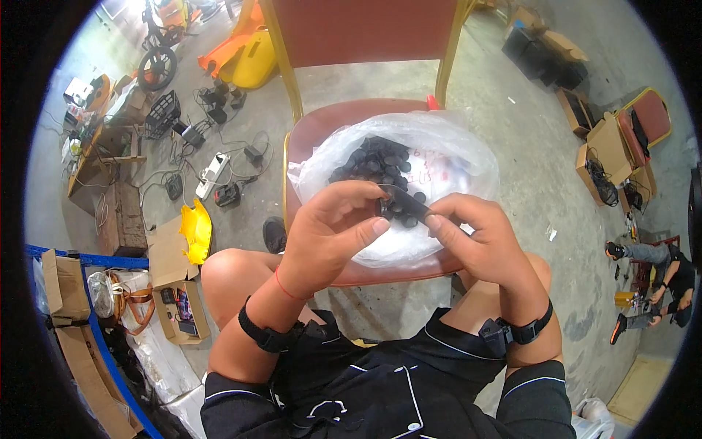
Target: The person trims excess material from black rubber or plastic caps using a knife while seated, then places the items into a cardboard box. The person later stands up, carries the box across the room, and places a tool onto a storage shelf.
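Note:
Between my two hands, above a chair seat, is a dark flat strip (408, 202). My right hand (477, 236) pinches its right end between thumb and forefinger. The fingers of my left hand (334, 236) are curled at the strip's other end, around a small dark round piece (384, 208). Under the hands a translucent plastic bag (477, 148) lies wide open on the red padded seat (315, 123). Many black round discs (373, 156) are heaped in it, beside a white surface with red handwriting (425, 164).
Cables, chargers and a white power strip (213, 175) lie on the concrete floor to the left, near a yellow plastic part (196, 230). An opened cardboard box (181, 313) stands by a blue shelf frame (109, 351). Another person (672, 280) sits at the far right.

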The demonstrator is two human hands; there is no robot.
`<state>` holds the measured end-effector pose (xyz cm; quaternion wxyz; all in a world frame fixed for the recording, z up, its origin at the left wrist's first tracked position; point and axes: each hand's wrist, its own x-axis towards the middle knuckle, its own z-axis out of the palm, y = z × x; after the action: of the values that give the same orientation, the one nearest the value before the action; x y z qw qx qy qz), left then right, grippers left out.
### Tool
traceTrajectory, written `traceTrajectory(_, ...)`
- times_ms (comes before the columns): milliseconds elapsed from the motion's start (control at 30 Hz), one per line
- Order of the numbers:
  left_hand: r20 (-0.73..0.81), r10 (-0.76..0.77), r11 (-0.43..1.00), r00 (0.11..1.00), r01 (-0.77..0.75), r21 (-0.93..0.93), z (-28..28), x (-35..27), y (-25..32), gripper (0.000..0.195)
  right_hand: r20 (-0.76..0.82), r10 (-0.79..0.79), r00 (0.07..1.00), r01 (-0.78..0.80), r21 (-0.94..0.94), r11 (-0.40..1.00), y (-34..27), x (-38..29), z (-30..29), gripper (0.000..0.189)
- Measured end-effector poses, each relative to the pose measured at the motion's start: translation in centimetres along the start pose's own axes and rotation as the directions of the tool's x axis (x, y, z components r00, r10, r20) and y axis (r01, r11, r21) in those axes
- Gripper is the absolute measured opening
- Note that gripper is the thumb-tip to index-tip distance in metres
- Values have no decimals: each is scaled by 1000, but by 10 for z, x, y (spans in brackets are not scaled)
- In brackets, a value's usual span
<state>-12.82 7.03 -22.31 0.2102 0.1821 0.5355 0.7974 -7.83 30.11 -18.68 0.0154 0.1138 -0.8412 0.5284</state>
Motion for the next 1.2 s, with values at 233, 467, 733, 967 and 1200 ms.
traceTrajectory(233,16,37,999,999,-37,-10,3,2,1,35,-9,3,1000,-3,14,1000,0,0,0,12)
traceTrajectory(467,3,-39,997,999,38,70,8,0,13,28,-148,-201,968,172,-188,967,-11,0,-1,14)
traceTrajectory(733,34,115,969,993,-120,215,15,-4,15,28,-154,-541,827,419,-474,775,-9,0,-1,28)
traceTrajectory(967,80,120,991,990,-124,42,9,-4,7,24,-46,-642,766,523,-536,663,-10,-1,-5,35)
traceTrajectory(1200,82,175,982,981,-168,-84,8,-6,4,23,-50,-649,759,529,-534,660,-13,-3,-3,34)
